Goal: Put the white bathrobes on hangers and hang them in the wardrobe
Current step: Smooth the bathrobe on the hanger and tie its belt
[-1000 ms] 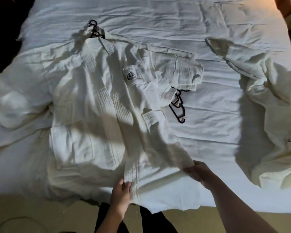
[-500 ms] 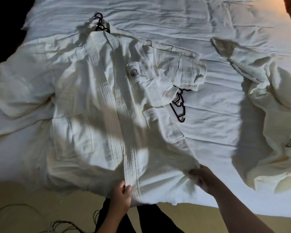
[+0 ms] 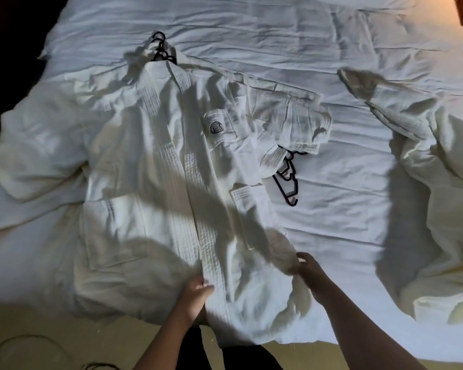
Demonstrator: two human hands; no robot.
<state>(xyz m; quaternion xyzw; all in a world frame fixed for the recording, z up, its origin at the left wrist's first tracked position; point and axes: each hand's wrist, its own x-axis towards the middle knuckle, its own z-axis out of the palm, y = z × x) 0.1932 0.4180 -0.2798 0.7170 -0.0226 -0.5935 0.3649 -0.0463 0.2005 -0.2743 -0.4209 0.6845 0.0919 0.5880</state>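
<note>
A white bathrobe (image 3: pixel 155 188) lies spread front-up on the bed, with a black hanger (image 3: pixel 161 49) hook showing at its collar. My left hand (image 3: pixel 195 295) pinches the quilted front band near the hem. My right hand (image 3: pixel 309 268) grips the hem's right corner, bunching the cloth. More black hangers (image 3: pixel 289 180) lie on the sheet under the robe's right sleeve. A second white bathrobe (image 3: pixel 439 182) lies crumpled at the bed's right side.
The bed's white sheet (image 3: pixel 332 62) is wrinkled and fills most of the view. Beige floor (image 3: pixel 51 340) with a dark cable runs along the near edge. My dark trouser legs stand against the bed's foot.
Both hands keep hold of the hem; the right hand has gathered more cloth. The view has shifted slightly, so the robe sits higher and further right in frame.
</note>
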